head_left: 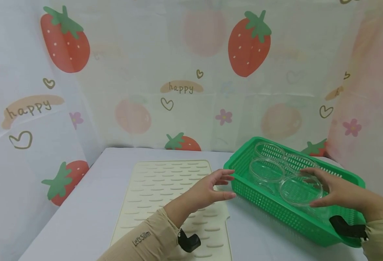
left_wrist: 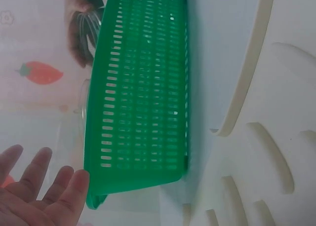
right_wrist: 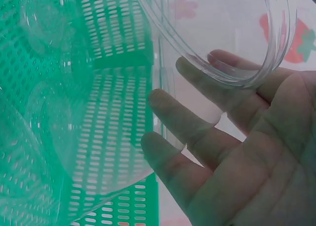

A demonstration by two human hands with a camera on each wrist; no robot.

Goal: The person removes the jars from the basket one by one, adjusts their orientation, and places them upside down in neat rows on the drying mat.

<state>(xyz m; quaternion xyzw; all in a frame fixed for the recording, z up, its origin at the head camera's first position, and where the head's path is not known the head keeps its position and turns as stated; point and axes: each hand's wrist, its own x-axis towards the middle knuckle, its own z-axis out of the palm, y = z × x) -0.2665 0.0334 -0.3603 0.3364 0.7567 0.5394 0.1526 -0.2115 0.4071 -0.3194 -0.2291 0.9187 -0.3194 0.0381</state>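
A clear round container (head_left: 300,189) is at the near side of a green plastic basket (head_left: 276,207), and the left wrist view shows part of it standing higher than the basket's edge. The right hand (head_left: 346,192) holds it about the rim, thumb on the near side and fingers on the far side, with the fingers spread. Three other clear containers (head_left: 267,169) sit inside the basket close to the held one. The basket has slotted walls and is set at a slant. By its left end is the left hand (head_left: 209,188), empty, its fingers apart and lightly bent; whether a fingertip touches the basket's edge, I cannot tell. The left forearm passes over a cream mat (head_left: 157,195) patterned with short curved ridges, lying just beside the basket on a white table (head_left: 70,221). Both arms wear beige sleeves (head_left: 145,233), with a black fitting (head_left: 188,241) at each wrist. Round the table hangs a pale backdrop (head_left: 165,47) printed with strawberries, hearts, flowers and the word "happy".
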